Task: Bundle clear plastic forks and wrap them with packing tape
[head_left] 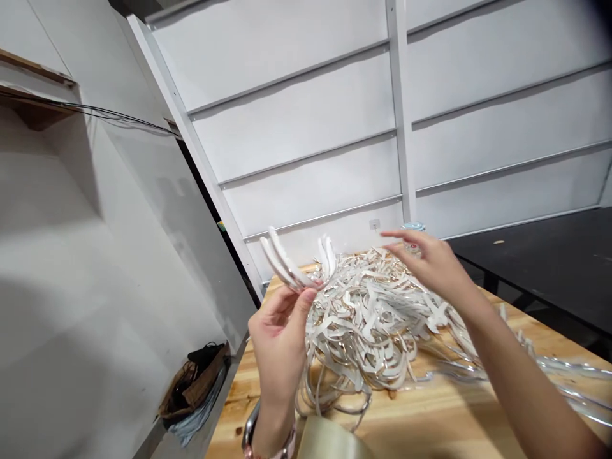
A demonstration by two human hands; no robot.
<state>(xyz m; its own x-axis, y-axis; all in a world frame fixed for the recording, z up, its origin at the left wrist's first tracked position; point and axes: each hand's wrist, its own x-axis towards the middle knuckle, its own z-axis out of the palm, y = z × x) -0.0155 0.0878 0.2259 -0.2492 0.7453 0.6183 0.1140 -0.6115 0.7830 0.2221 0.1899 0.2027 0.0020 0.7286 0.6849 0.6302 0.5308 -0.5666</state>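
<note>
Pinched between the thumb and fingers of my left hand (282, 338) are a few thin, curved white strips (282, 264), bent into a U with their ends pointing up. My right hand (437, 264) is raised to the right, fingers stretched out and slightly apart, holding nothing. Below and between both hands lies a large tangled pile of similar white and silvery strips (377, 319) on the wooden table (415, 421). What exactly the strips are cannot be made out.
A roll of tape (335, 440) stands at the table's near edge. Long, shiny clear strips (568, 370) lie at the right. Beyond is a black table (540, 255). A brown bag (191, 382) with dark and blue cloth sits low left. A white panelled wall (306, 115) rises behind.
</note>
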